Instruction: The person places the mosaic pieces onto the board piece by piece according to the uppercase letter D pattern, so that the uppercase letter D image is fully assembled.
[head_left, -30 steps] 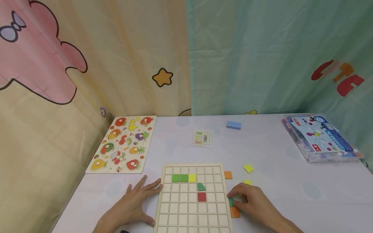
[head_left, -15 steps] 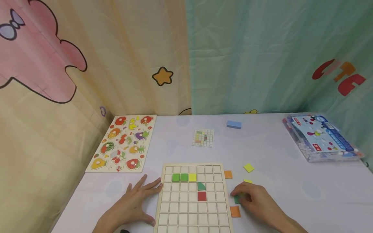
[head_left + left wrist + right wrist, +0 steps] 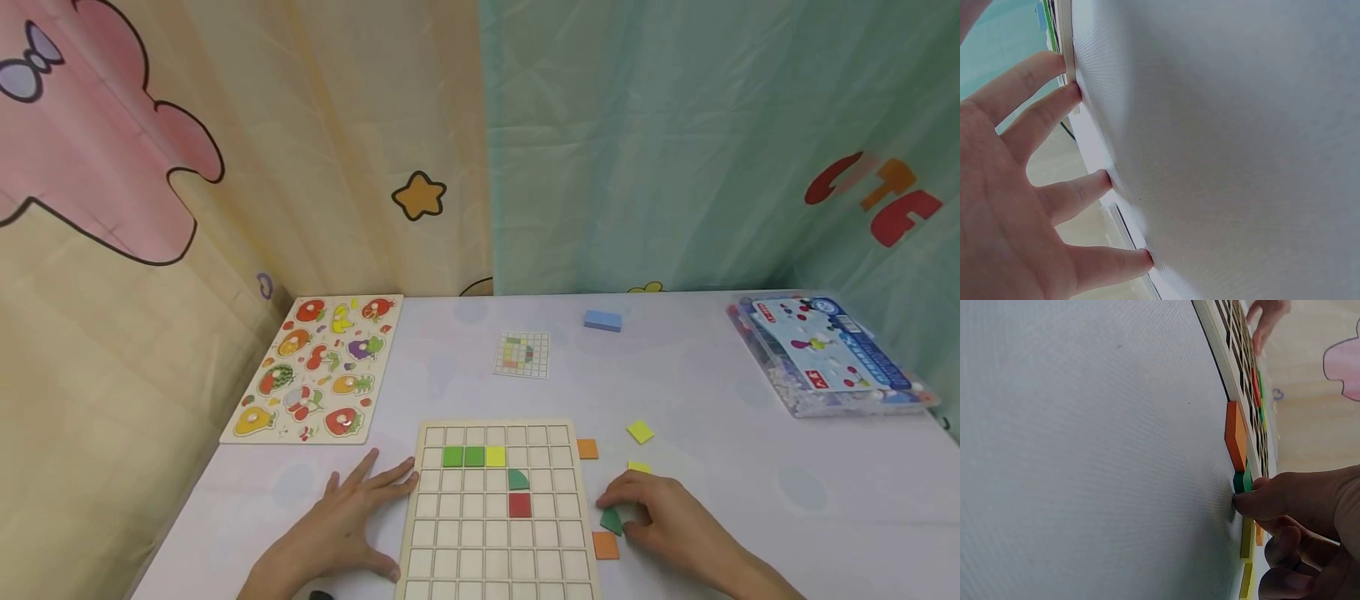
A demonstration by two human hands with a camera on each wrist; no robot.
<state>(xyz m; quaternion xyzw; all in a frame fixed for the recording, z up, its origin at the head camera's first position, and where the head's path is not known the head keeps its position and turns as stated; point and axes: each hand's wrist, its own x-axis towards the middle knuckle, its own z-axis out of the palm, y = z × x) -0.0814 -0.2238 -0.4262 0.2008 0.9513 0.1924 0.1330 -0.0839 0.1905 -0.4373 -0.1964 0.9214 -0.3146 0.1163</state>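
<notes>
A wooden grid board lies on the table, bearing two green squares, a yellow square, a green quarter-circle tile and a red square. My left hand spreads along the board's left edge, fingertips and thumb touching it; in the left wrist view its fingers are straight. To the right of the board, my right hand pinches a green tile low at the table, between thumb and fingers. The right wrist view has the thumb against that green tile, whose outline is partly covered.
Orange tiles and yellow tiles lie around the right hand. Farther back are a small pattern card and a blue block. A fruit puzzle board lies at left, a clear box at right.
The right hand has shifted slightly right, drawing the green tile away from the board's edge and turning it. The left hand has stayed in place.
</notes>
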